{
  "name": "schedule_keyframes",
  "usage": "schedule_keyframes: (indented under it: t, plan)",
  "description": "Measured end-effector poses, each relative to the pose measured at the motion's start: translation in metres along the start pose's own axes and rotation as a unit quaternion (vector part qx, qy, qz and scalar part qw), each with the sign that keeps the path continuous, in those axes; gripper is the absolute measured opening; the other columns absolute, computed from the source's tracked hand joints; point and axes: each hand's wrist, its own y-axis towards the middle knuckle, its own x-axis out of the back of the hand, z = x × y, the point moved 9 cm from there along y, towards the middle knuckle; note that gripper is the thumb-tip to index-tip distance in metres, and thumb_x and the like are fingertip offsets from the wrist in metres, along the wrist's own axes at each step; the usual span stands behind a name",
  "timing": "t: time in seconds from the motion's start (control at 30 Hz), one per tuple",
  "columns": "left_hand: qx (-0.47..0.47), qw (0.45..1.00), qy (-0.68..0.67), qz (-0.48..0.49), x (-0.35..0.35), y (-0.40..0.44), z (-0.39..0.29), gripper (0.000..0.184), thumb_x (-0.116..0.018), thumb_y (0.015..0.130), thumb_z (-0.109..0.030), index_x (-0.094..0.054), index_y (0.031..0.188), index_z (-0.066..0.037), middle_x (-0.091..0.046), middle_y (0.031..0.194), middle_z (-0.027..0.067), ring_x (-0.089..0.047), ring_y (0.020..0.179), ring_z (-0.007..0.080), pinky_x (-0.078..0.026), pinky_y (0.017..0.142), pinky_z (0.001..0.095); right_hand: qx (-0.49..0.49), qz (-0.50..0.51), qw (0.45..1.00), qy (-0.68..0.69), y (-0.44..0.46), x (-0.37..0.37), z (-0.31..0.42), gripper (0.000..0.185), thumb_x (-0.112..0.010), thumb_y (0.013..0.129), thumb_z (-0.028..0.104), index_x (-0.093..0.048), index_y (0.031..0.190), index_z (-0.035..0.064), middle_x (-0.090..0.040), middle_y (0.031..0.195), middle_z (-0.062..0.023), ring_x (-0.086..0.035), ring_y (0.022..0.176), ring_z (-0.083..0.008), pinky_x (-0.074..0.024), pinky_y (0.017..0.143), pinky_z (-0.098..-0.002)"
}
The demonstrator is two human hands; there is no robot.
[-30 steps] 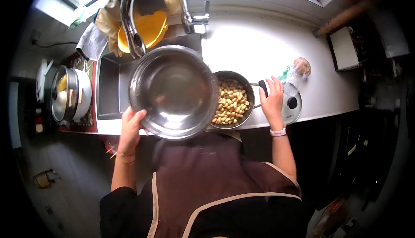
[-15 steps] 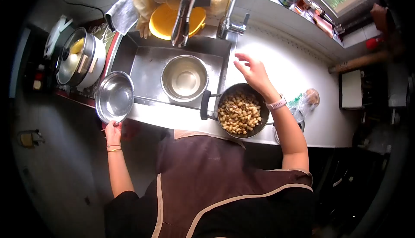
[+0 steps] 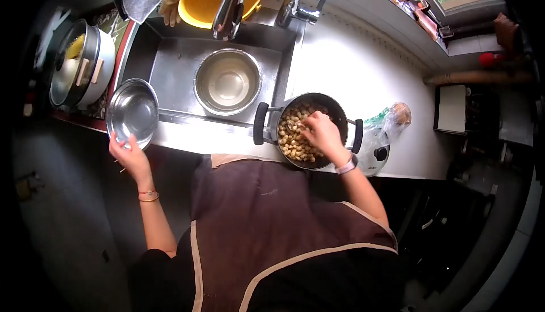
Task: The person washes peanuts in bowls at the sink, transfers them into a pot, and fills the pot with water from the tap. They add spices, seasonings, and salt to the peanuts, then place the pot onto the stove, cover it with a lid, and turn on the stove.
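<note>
Peanuts (image 3: 293,145) already in pot (image 3: 336,111), lid (image 3: 372,165) off; left hand (image 3: 134,160) clamped on 1 bowl (image 3: 134,111), right hand (image 3: 325,136) among peanuts, can't tell if fingers closed.

The left hand (image 3: 129,154) grips the rim of 1 metal bowl (image 3: 134,113) at the counter's (image 3: 352,74) front edge, left of the sink (image 3: 179,74), while the right hand (image 3: 321,133) reaches into the pot (image 3: 309,99), its fingers on the peanuts (image 3: 292,142). The pot, with 2 black handles, sits by the counter's front edge, a glass lid (image 3: 372,147) just right of it beside a plastic bag (image 3: 392,120). A 2nd metal bowl (image 3: 227,82) stands inside the sink, below the faucet (image 3: 230,14) and a yellow basin (image 3: 198,5).
</note>
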Motion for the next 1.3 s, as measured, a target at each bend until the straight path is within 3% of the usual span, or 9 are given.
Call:
schedule_keyframes:
  t: [0.17, 0.3, 0.47, 0.6, 0.7, 0.77, 0.87, 0.97, 1.3]
  plan:
    - [-0.155, 0.946, -0.132, 0.252, -0.077, -0.040, -0.153, 0.024, -0.052, 0.089, -0.002, -0.058, 0.113, -0.003, -0.057, 0.107, 0.0072, -0.054, 0.090, 0.0150, -0.044, 0.075, 0.0261, 0.012, -0.088, 0.995, 0.039, -0.017, 0.007, -0.001, 0.015, -0.069, 0.076, 0.011, -0.061, 0.088, 0.0065, -0.058, 0.085, -0.0087, -0.059, 0.076, -0.0269, -0.0495, 0.067, -0.0346]
    - [-0.427, 0.786, -0.226, 0.386, -0.127, -0.143, -0.268, 0.026, -0.058, 0.067, 0.005, -0.059, 0.093, 0.001, -0.061, 0.084, 0.0111, -0.059, 0.078, 0.0281, -0.048, 0.068, 0.0369, -0.155, -0.166, 0.936, 0.269, -0.031, 0.014, -0.054, 0.011, -0.059, 0.082, 0.006, -0.057, 0.092, 0.0031, -0.063, 0.078, -0.0134, -0.061, 0.060, -0.0263, -0.0495, 0.058, -0.0337]
    - [-0.522, 0.709, 0.038, 0.473, -0.232, -0.250, -0.290, 0.010, -0.057, 0.074, -0.003, -0.056, 0.083, -0.003, -0.058, 0.081, 0.0130, -0.063, 0.080, 0.0275, -0.052, 0.064, 0.0361, -0.081, -0.124, 0.980, 0.136, -0.016, 0.007, -0.044, 0.013, -0.059, 0.083, 0.013, -0.059, 0.094, 0.0059, -0.054, 0.091, -0.0147, -0.059, 0.080, -0.0334, -0.0481, 0.070, -0.0431]
    - [-0.457, 0.668, 0.083, 0.582, -0.267, -0.266, -0.274, 0.015, -0.055, 0.075, -0.003, -0.057, 0.089, 0.000, -0.059, 0.086, 0.0179, -0.064, 0.078, 0.0314, -0.052, 0.065, 0.0384, -0.081, -0.068, 0.993, 0.054, -0.014, -0.008, -0.046, 0.016, -0.063, 0.083, 0.017, -0.058, 0.091, 0.0041, -0.054, 0.091, -0.0149, -0.058, 0.079, -0.0349, -0.0486, 0.069, -0.0424]
    - [-0.377, 0.714, -0.036, 0.589, -0.247, -0.239, -0.283, 0.018, -0.058, 0.071, 0.003, -0.057, 0.089, 0.000, -0.060, 0.091, 0.0188, -0.060, 0.080, 0.0393, -0.051, 0.071, 0.0427, -0.087, -0.161, 0.969, 0.168, -0.023, 0.018, -0.054, 0.016, -0.063, 0.085, 0.017, -0.059, 0.086, 0.0018, -0.058, 0.082, -0.0165, -0.059, 0.073, -0.0340, -0.0480, 0.064, -0.0401]
    - [-0.328, 0.740, -0.091, 0.580, -0.229, -0.211, -0.294, 0.016, -0.057, 0.077, 0.002, -0.055, 0.093, 0.002, -0.062, 0.087, 0.0167, -0.065, 0.076, 0.0304, -0.052, 0.066, 0.0370, -0.188, -0.136, 0.924, 0.304, -0.034, 0.026, -0.068, 0.017, -0.063, 0.087, 0.018, -0.061, 0.086, 0.0006, -0.061, 0.073, -0.0123, -0.058, 0.060, -0.0228, -0.0454, 0.056, -0.0330]
    - [0.065, 0.688, -0.256, 0.676, -0.223, -0.189, -0.266, 0.005, -0.053, 0.090, -0.004, -0.054, 0.092, 0.001, -0.064, 0.079, 0.0078, -0.066, 0.072, 0.0129, -0.054, 0.062, 0.0221, -0.204, -0.156, 0.807, 0.532, -0.052, 0.016, -0.084, 0.022, -0.058, 0.093, 0.020, -0.063, 0.088, -0.0009, -0.055, 0.065, 0.0029, -0.044, 0.057, -0.0022, -0.0356, 0.050, -0.0191]
    - [0.255, 0.618, -0.287, 0.686, -0.212, -0.194, -0.257, 0.015, -0.056, 0.089, -0.007, -0.058, 0.101, 0.003, -0.066, 0.084, 0.0115, -0.067, 0.070, 0.0163, -0.056, 0.064, 0.0227, -0.222, -0.130, 0.727, 0.637, -0.061, 0.003, -0.082, 0.023, -0.053, 0.096, 0.021, -0.063, 0.091, 0.0004, -0.048, 0.065, 0.0052, -0.038, 0.053, -0.0007, -0.0271, 0.046, -0.0156]
    - [0.274, 0.561, -0.342, 0.702, -0.196, -0.215, -0.278, 0.025, -0.055, 0.092, -0.008, -0.057, 0.112, 0.005, -0.065, 0.092, 0.0109, -0.068, 0.079, 0.0162, -0.055, 0.067, 0.0224, -0.232, -0.092, 0.913, 0.323, -0.053, 0.021, -0.056, 0.030, -0.052, 0.095, 0.014, -0.058, 0.119, -0.0033, -0.055, 0.065, 0.0000, -0.049, 0.057, -0.0053, -0.0396, 0.052, -0.0192]
